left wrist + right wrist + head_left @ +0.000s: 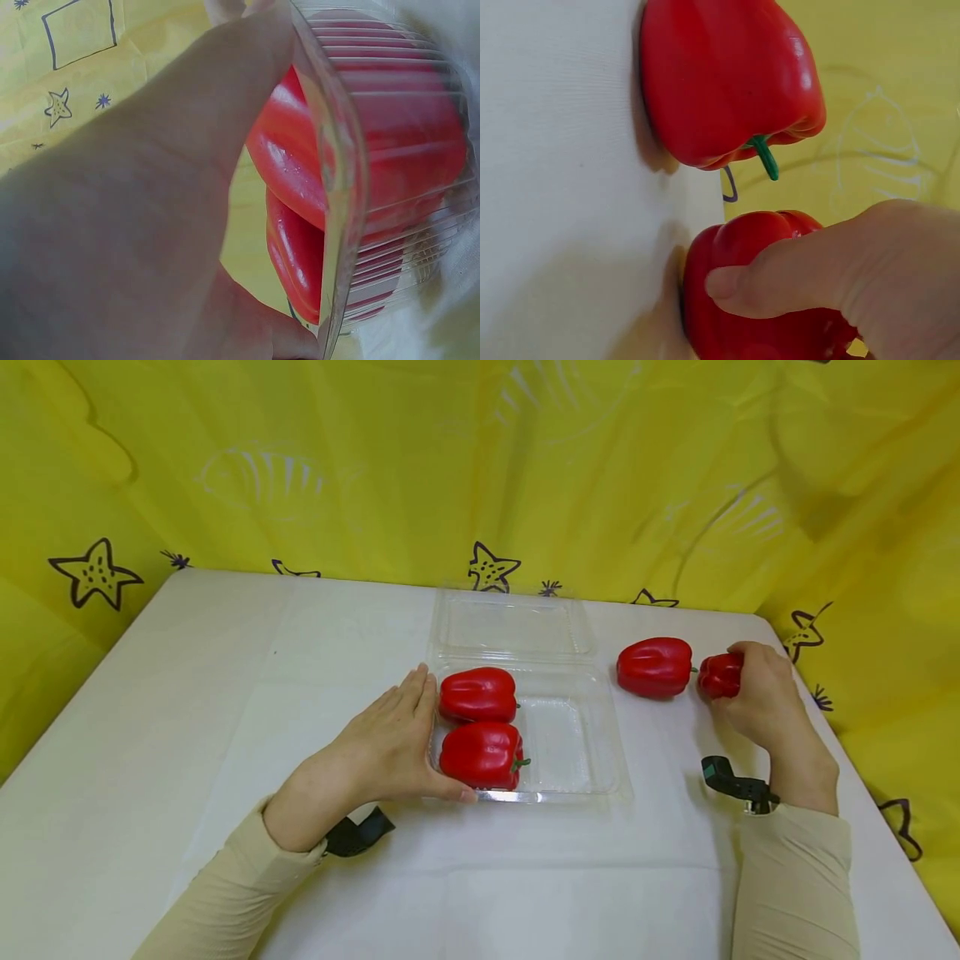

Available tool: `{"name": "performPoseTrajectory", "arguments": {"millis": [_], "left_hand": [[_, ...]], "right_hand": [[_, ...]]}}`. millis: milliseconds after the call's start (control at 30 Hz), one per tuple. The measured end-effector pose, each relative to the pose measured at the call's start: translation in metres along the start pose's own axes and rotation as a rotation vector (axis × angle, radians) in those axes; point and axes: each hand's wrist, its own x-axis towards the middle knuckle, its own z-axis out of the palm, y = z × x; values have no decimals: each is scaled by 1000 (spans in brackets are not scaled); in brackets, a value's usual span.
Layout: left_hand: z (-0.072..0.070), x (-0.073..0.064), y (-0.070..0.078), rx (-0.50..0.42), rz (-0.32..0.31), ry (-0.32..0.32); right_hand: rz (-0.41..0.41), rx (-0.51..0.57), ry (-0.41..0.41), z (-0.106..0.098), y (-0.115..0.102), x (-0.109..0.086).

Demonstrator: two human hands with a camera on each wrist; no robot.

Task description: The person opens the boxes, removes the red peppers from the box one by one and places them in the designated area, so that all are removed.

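My right hand grips a red bell pepper at the table's right side. In the right wrist view the thumb lies across this pepper, close by the white tabletop. A second red bell pepper lies just left of it, its green stem toward the held one. My left hand rests with straight fingers along the left side of a clear plastic clamshell box, thumb on its front rim. Two red bell peppers lie side by side in the box's left half.
The box's lid is folded back flat toward the rear edge of the white-covered table. A yellow patterned curtain hangs behind and along the sides. Dark camera mounts are strapped at both wrists.
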Motion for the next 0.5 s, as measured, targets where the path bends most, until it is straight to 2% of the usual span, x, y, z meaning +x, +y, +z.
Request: {"name": "performPoseTrajectory", "arguments": {"millis": [133,367,500], "left_hand": [[0,0,0,2,-1,-3],[-1,-1,0,4,10,6],[-1,-1,1,0,6,2]], "right_hand": [[-30,3,41,3,2,1],[-4,19,49,9,3,2],[-38,29,85,11,2,2]]}}
